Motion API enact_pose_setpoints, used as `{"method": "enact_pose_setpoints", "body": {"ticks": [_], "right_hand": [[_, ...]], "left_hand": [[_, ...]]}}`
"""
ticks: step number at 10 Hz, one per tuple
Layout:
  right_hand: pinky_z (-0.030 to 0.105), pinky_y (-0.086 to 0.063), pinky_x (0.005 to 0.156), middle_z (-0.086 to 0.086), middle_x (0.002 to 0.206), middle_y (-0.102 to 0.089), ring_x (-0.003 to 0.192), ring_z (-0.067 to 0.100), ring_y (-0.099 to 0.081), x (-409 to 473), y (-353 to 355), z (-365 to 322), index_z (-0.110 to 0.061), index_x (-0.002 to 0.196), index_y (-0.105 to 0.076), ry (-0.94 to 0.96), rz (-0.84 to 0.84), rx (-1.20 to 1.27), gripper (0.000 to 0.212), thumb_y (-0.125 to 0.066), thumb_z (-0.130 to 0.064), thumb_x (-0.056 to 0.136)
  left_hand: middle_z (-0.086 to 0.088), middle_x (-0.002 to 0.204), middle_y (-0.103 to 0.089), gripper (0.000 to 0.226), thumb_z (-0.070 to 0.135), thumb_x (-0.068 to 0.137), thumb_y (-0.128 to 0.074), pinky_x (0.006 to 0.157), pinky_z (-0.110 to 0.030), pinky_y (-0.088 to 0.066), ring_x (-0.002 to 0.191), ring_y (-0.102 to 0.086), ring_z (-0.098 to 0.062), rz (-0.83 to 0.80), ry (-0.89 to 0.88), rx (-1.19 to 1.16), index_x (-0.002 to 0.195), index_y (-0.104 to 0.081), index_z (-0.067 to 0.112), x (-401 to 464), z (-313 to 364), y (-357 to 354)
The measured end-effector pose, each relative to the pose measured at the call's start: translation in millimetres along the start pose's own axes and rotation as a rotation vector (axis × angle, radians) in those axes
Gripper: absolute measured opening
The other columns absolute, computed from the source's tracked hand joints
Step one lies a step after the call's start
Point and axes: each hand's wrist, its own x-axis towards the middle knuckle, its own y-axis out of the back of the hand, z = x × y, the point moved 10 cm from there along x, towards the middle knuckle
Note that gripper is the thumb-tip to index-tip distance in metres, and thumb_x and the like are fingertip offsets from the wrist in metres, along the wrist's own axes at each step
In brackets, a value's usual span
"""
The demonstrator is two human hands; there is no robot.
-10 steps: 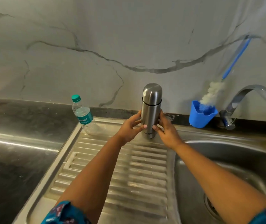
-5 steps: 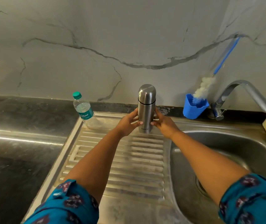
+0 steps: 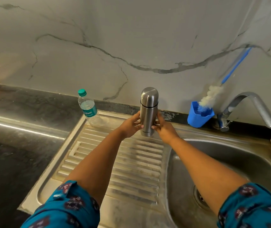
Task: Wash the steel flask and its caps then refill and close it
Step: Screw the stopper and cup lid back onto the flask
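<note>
Head view, looking forward and down over a steel sink unit. Steel flask [image 3: 148, 112] upright at the far end of the ribbed draining board [image 3: 115, 162], just left of the sink basin [image 3: 230, 162], its base at or barely above the board; cannot tell which. Left hand [image 3: 130, 125] wrapped around the lower left side of the flask, fingers curled onto the metal. Right hand [image 3: 164, 129] wrapped around the lower right side, likewise gripping. Long axis of the flask vertical, domed outer cap [image 3: 149, 96] pointing up and screwed on, printed name near the bottom facing the camera. Water bottle [image 3: 88, 109] with a green top standing well to the left, at the back corner of the board. Blue cup [image 3: 199, 115] to the right on the counter by the wall, holding a bottle brush [image 3: 211, 97] with a blue handle leaning against the marble. Tap [image 3: 253, 107] further right, spout arching over the basin, no water seen running. Likely step: taking the flask up to open it. Best done by keeping one hand low on the body as an anchor, moving the other up to the cap, twisting there, and keeping the flask upright over the board or basin in case of leftover liquid. Smooth steel probably slippery when wet, so a firm full-finger grip advisable.
</note>
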Motion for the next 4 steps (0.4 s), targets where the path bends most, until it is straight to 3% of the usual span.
{"method": "enact_pose_setpoints", "body": {"ticks": [2, 4], "right_hand": [[0.043, -0.045, 0.100, 0.011, 0.137, -0.055, 0.118, 0.030, -0.057, -5.3, -0.8, -2.9, -0.042, 0.150, 0.011, -0.022, -0.023, -0.013, 0.079, -0.047, -0.024, 0.100], [0.044, -0.043, 0.101, 0.015, 0.143, -0.048, 0.119, 0.031, -0.056, -13.5, 2.0, -15.6, -0.047, 0.144, 0.024, -0.033, 0.002, -0.042, 0.082, -0.043, -0.026, 0.102]], "left_hand": [[-0.001, 0.152, -0.045, 0.076, 0.008, 0.096, -0.060, 0.117, -0.045, -0.035, 0.142, -0.039, -0.022, 0.018, 0.041, 0.111, 0.156, -0.022, 0.036, -8.1, 8.5, 1.7], [-0.007, 0.159, -0.034, 0.075, 0.031, 0.101, -0.055, 0.115, -0.041, -0.032, 0.145, -0.034, -0.030, 0.185, 0.189, 0.306, 0.160, -0.008, 0.026, -28.2, 9.0, 15.0]]}}
